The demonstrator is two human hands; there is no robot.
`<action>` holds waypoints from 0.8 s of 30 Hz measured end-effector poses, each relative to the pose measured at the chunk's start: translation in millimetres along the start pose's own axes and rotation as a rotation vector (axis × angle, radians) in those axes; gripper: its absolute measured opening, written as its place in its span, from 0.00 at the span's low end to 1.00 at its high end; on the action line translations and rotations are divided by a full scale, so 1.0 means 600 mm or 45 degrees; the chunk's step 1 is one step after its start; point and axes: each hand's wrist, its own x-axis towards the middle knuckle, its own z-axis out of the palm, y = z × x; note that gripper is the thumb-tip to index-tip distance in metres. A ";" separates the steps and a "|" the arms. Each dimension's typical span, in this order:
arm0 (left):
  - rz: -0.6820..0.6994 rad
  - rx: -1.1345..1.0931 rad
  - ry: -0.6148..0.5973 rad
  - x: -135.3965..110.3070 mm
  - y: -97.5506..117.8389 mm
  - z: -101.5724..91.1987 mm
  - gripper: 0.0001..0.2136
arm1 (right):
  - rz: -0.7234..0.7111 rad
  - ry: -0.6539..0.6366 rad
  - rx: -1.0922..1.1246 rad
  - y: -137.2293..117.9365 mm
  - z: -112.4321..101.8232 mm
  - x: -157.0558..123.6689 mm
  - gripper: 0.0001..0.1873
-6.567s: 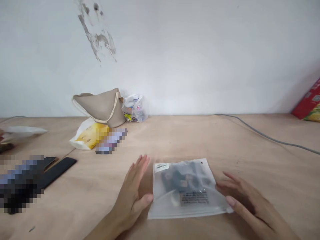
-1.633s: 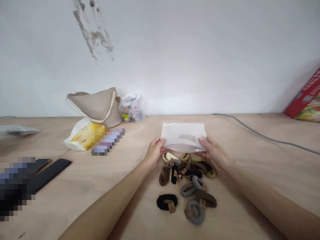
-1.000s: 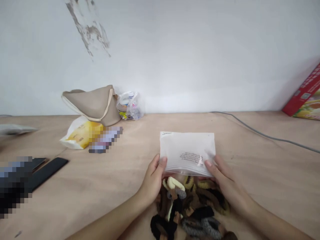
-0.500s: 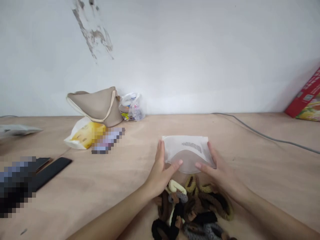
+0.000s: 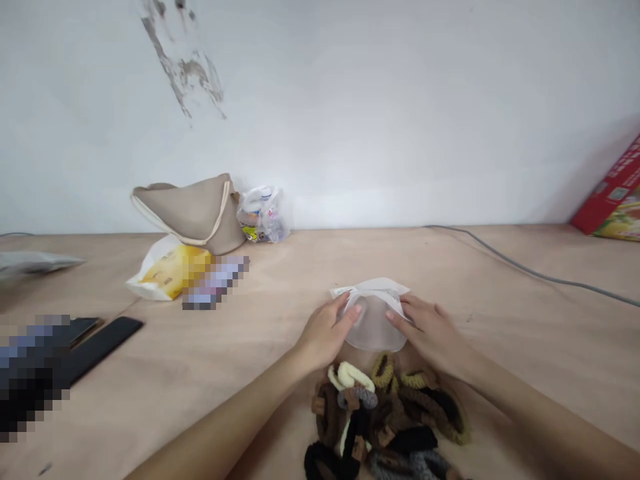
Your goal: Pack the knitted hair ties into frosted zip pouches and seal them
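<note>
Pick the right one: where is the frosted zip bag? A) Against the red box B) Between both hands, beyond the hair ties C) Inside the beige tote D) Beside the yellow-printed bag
B: the frosted zip bag lies between the left hand and right hand, beyond the hair ties.

I have my left hand (image 5: 325, 333) and my right hand (image 5: 430, 331) low and just right of the frame's centre, palms down and turned in toward each other, with a narrow gap between the fingertips. My left arm (image 5: 215, 420) reaches in from the bottom edge, my right arm (image 5: 545, 420) from the lower right corner. My left fingers (image 5: 345, 313) lie close together, while my right fingers (image 5: 415, 312) fan slightly apart.
</note>
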 end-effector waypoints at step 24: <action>0.767 0.729 -0.050 -0.023 -0.005 -0.039 0.02 | -0.616 0.029 0.048 0.014 -0.054 -0.129 0.16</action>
